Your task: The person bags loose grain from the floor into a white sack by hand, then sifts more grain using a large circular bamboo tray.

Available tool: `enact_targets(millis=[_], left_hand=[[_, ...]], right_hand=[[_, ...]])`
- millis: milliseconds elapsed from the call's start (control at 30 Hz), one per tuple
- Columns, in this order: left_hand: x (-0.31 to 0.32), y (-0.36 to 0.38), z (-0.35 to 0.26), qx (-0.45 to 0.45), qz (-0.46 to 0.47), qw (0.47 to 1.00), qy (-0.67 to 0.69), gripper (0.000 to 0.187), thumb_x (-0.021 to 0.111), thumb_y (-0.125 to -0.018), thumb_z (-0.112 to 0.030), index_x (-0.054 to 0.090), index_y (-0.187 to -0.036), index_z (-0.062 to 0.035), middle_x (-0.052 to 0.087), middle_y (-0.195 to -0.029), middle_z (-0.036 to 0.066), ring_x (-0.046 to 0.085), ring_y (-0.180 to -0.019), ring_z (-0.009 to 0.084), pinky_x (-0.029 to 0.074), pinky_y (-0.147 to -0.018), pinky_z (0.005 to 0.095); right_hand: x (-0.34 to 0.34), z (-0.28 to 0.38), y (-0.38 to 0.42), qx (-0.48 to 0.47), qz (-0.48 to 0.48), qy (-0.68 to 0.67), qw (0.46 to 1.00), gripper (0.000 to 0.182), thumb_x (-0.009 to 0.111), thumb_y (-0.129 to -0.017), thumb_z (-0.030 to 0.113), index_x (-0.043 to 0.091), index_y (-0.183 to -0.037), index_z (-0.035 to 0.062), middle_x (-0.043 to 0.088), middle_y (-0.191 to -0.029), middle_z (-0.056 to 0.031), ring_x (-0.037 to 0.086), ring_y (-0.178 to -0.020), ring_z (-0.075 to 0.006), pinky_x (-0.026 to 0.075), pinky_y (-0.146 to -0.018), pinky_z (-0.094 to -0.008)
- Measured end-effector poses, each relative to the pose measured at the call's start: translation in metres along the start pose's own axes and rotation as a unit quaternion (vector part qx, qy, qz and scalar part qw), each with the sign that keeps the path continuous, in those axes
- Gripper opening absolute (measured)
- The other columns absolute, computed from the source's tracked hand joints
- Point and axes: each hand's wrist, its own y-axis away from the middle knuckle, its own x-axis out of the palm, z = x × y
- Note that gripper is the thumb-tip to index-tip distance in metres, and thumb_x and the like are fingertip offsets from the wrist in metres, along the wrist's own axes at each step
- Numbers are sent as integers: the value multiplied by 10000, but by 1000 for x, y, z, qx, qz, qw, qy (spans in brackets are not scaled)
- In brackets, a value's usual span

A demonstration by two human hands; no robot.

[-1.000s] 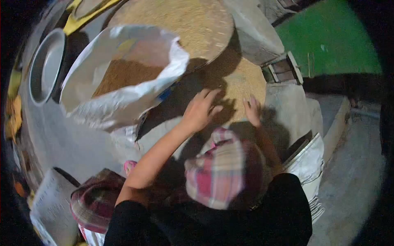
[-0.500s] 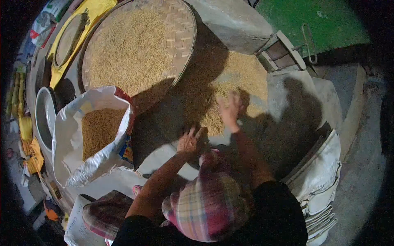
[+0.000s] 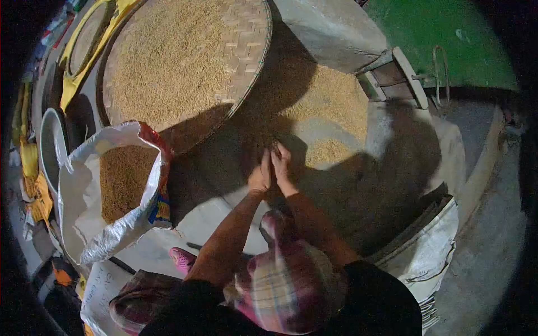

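Observation:
My left hand (image 3: 259,175) and my right hand (image 3: 282,167) are side by side, cupped together over the pale floor. A dark, shadowed heap of grain (image 3: 273,147) shows at their fingertips, held between them. How much they hold is hard to see in the shade. Ahead and to the right, loose golden grain (image 3: 330,106) lies spread on the floor, with a swept arc through it. To the left stands an open white woven sack (image 3: 84,190), partly filled with grain. Beyond it a large round bamboo tray (image 3: 246,53) carries a broad layer of grain.
A wooden-framed opening (image 3: 395,78) is set in the low wall at the right. Folded white sacks (image 3: 434,246) stand near my right side. A metal basin (image 3: 53,143) sits behind the open sack. A pink clog (image 3: 182,259) is at the lower left.
My right hand has moved left from the spread grain, and my left hand has come forward to meet it. Both now cup grain together. The view has shifted slightly.

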Motion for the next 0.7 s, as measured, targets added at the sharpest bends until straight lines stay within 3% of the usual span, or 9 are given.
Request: enact_targets(millis=[33,67,133,167,233,267,367,467,700], left_hand=[[7,-8,6,0,-1,1000,8,522,428,-844,-331,244,-1325,-245,509,-1085,256,497,-986,413,402,-838,422],[19,-20,20,15,-63,997,52,514,425,-840,-302,259,-1319,-222,538,-1028,248,512,-944,421,413,-807,434],[10,-13,0,13,-146,984,105,461,460,-834,-280,359,-1263,-147,576,-983,204,550,-909,359,426,-787,402],[5,-10,-10,15,-187,973,131,440,477,-831,-269,409,-1235,-109,595,-961,183,569,-892,328,432,-778,386],[-13,13,-47,74,-229,796,555,318,491,-853,-240,555,-1055,-3,602,-986,109,545,-915,189,399,-833,287],[-24,25,-58,106,-266,809,514,255,541,-830,-201,595,-988,-7,600,-979,82,515,-895,112,395,-816,247],[-37,35,-77,57,-257,823,504,237,550,-824,-200,608,-951,-9,604,-962,91,535,-887,141,403,-813,261],[-49,46,-92,152,-299,806,488,230,584,-801,-193,612,-945,-15,597,-957,81,541,-878,148,409,-804,263],[-142,114,-126,264,-354,702,559,186,572,-791,-157,614,-909,-20,599,-911,112,551,-890,201,400,-818,280]], right_hand=[[-2,32,14,91,-16,44,995,400,521,-823,259,514,-1107,-23,544,-1101,-137,493,-1031,-207,383,-865,-312],[-4,47,23,88,-13,51,995,400,521,-823,259,514,-1107,-23,544,-1101,-137,493,-1031,-207,383,-865,-312],[-6,71,37,74,37,-345,935,431,472,-853,288,471,-1173,0,477,-1202,-113,450,-1090,-198,334,-928,-319],[-10,88,42,73,44,-339,937,431,472,-853,288,471,-1173,0,477,-1202,-113,450,-1090,-198,334,-928,-319],[-24,120,51,74,19,-287,955,440,419,-880,296,435,-1210,5,428,-1253,-103,399,-1142,-189,282,-970,-305],[-33,127,55,24,41,-225,973,441,394,-891,292,421,-1220,0,389,-1288,-97,359,-1180,-182,260,-983,-292],[-36,156,61,60,-14,-308,949,392,458,-866,280,493,-1144,5,504,-1136,-83,474,-1023,-165,362,-885,-284],[-46,186,63,30,-42,-324,945,354,514,-830,281,543,-1056,11,548,-1023,-68,512,-916,-153,408,-797,-263],[-32,299,99,-155,-14,-278,948,277,518,-826,220,561,-979,-6,567,-941,-69,525,-839,-145,423,-735,-268]])
